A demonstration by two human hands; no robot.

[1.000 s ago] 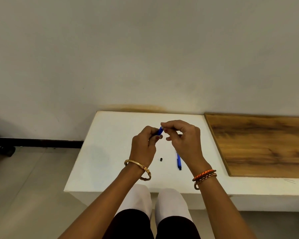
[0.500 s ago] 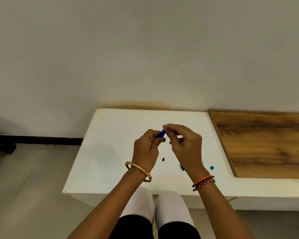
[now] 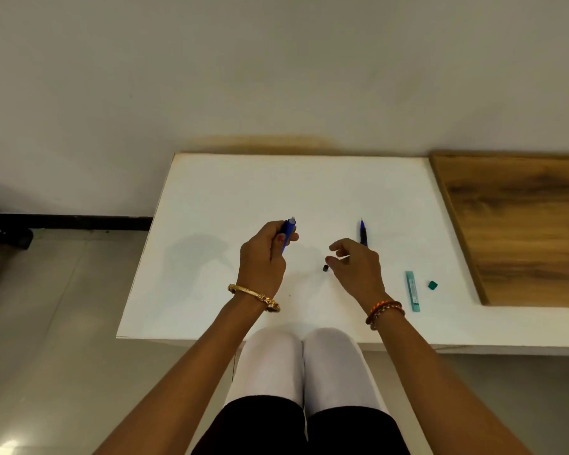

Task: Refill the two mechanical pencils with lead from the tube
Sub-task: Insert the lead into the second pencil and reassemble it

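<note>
The left hand (image 3: pixel 263 257) is closed around a blue mechanical pencil (image 3: pixel 288 233), held above the middle of the white tabletop (image 3: pixel 211 198) with its rear end pointing up and away; a small pale stub shows at that end, and whether it is an eraser or the open bore cannot be told. The right hand (image 3: pixel 355 267) is empty, its fingers loosely curled and slightly apart, hovering just beside a small dark cap (image 3: pixel 325 267) that lies on the tabletop between the two hands. The second blue pencil (image 3: pixel 363 233) lies flat beyond the right hand, its point toward the far edge. The teal lead tube (image 3: pixel 413 290) lies toward the near edge, on the right, with its small teal stopper (image 3: pixel 433 284) just beside it and apart from it, so the tube appears to be open. Judgement: the first pencil is at the closing stage, and the right hand appears placed to pick up the dark cap. The next move calls for a fine pinch on that small part and a straight, aligned press onto the upturned pencil end. The second pencil appears not yet opened.
</note>
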